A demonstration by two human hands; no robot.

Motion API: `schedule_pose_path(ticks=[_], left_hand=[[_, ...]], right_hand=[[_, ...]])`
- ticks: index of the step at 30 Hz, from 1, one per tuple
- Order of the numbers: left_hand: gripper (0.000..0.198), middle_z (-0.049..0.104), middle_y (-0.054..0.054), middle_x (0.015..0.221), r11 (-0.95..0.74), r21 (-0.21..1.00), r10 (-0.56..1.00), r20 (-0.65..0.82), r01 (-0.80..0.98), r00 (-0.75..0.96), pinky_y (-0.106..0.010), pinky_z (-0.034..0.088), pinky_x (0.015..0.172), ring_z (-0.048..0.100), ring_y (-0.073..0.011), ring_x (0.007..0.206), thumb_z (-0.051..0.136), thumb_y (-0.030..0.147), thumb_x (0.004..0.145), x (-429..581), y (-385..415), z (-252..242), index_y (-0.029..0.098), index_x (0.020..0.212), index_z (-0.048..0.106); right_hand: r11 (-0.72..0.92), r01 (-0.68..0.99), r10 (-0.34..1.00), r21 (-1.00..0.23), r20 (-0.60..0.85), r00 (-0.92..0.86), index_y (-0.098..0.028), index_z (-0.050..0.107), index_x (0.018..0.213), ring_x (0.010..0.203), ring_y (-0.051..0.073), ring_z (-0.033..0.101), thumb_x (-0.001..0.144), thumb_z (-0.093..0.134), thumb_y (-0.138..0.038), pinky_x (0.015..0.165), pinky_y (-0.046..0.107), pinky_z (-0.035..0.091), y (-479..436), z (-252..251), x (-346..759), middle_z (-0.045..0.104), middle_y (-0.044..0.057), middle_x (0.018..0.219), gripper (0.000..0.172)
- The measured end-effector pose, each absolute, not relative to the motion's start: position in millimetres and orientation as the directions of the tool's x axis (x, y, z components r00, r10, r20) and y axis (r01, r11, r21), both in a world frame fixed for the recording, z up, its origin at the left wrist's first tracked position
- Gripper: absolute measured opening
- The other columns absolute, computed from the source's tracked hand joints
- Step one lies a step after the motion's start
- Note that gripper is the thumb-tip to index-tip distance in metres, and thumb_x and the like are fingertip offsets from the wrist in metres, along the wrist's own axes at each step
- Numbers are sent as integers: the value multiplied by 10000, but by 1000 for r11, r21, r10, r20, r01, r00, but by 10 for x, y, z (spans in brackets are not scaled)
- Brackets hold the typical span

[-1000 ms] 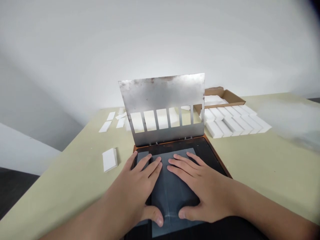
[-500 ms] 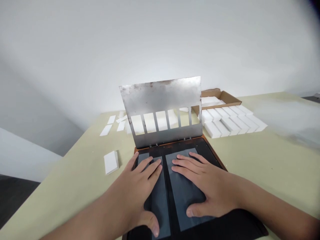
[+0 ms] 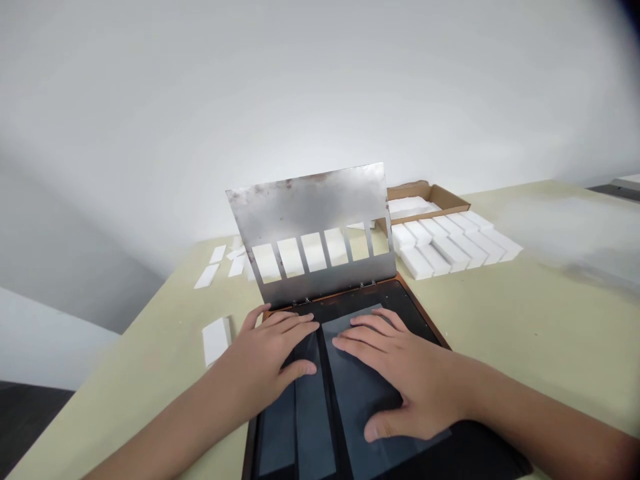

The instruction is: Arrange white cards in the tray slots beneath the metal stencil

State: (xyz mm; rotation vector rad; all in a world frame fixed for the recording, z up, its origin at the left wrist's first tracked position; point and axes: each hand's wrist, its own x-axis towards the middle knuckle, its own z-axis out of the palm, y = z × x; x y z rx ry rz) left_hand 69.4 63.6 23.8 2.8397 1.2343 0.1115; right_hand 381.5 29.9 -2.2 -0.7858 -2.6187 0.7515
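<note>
My left hand (image 3: 275, 350) lies open and fairly flat over the upper left of a black board (image 3: 410, 301), across two narrow grey-blue strips (image 3: 313, 427). My right hand (image 3: 400, 373) is spread, fingers and thumb resting on a wider grey-blue sheet (image 3: 357, 400) on the same board. Both hands cover parts of these pieces. Hinged to the board's far edge, a metal plate (image 3: 310, 200) with a row of several rectangular openings stands raised, leaning back.
Left of the board lies a small stack of white cards (image 3: 216, 341). Loose white cards (image 3: 207, 275) are scattered farther back. Behind, to the right, stand rows of white card stacks (image 3: 453, 250) and an open cardboard box (image 3: 450, 199) holding white pieces.
My left hand has shifted toward the hinge, its thumb drawn up closer to the fingers, uncovering more of the strips. My right hand stays on the wide sheet. The view has shifted slightly.
</note>
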Motion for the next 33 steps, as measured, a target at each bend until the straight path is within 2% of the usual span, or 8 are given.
schedule_pose_path(ticks=[2, 4, 6, 10, 13, 23, 28, 33], left_hand=[[489, 693, -37, 1433, -677, 66, 736, 49, 733, 675, -536, 297, 1201, 641, -302, 1312, 586, 588, 1038, 679, 643, 257, 336, 1455, 603], [417, 693, -35, 1424, -672, 63, 741, 49, 738, 670, -517, 320, 1172, 656, -296, 1275, 567, 582, 1049, 669, 637, 293, 328, 1360, 676], [375, 712, -30, 1381, -672, 60, 741, 43, 738, 671, -497, 333, 1151, 670, -284, 1234, 562, 588, 1051, 663, 623, 328, 318, 1239, 740], [383, 737, -28, 1348, -678, 62, 735, 20, 733, 678, -506, 316, 1137, 666, -284, 1239, 577, 591, 1046, 664, 615, 355, 315, 1265, 727], [395, 733, -39, 1362, -668, 67, 744, 9, 742, 669, -525, 310, 1126, 661, -304, 1251, 577, 591, 1045, 666, 638, 352, 300, 1265, 729], [399, 711, -25, 1405, -625, 88, 776, -31, 775, 630, -555, 278, 1157, 649, -321, 1286, 573, 578, 1049, 648, 715, 329, 320, 1320, 711], [425, 635, -45, 1505, -610, 86, 788, -38, 788, 614, -607, 260, 1161, 613, -357, 1338, 533, 591, 1063, 639, 713, 351, 337, 1366, 688], [656, 544, -69, 1600, -638, 99, 764, -41, 764, 644, -562, 310, 1163, 537, -353, 1419, 491, 689, 1045, 860, 550, 398, 287, 1563, 511]], right_hand=[[712, 440, 595, -548, 137, -792, -216, 309, 1677, 1557, 382, 284, 913, 690, -667, 1292, 600, 88, 295, -23, 3816, 433, 144, 1650, 965], [706, 478, 624, -523, 140, -769, -214, 367, 1652, 1571, 390, 246, 917, 651, -735, 1288, 609, 104, 292, -21, 3811, 409, 139, 1666, 944], [682, 533, 674, -501, 146, -724, -208, 459, 1597, 1556, 383, 271, 948, 584, -765, 1281, 607, 135, 296, -15, 3802, 443, 130, 1643, 864], [617, 634, 763, -466, 160, -626, -191, 596, 1470, 1457, 347, 399, 1056, 507, -604, 1245, 571, 247, 323, -4, 3803, 575, 114, 1521, 591], [611, 658, 774, -441, 155, -614, -194, 603, 1467, 1437, 350, 415, 1053, 543, -522, 1232, 577, 273, 344, -16, 3820, 580, 105, 1517, 532], [579, 703, 793, -412, 86, -603, -210, 516, 1567, 1527, 358, 312, 1068, 493, -570, 1267, 601, 218, 329, -32, 3836, 481, 85, 1628, 616], [598, 664, 754, -448, 35, -656, -233, 431, 1626, 1559, 371, 265, 994, 542, -714, 1294, 614, 145, 338, -12, 3903, 416, 74, 1675, 802], [596, 665, 750, -451, 15, -661, -210, 387, 1650, 1574, 377, 246, 962, 567, -747, 1295, 627, 110, 337, -57, 3877, 379, 123, 1694, 891]])
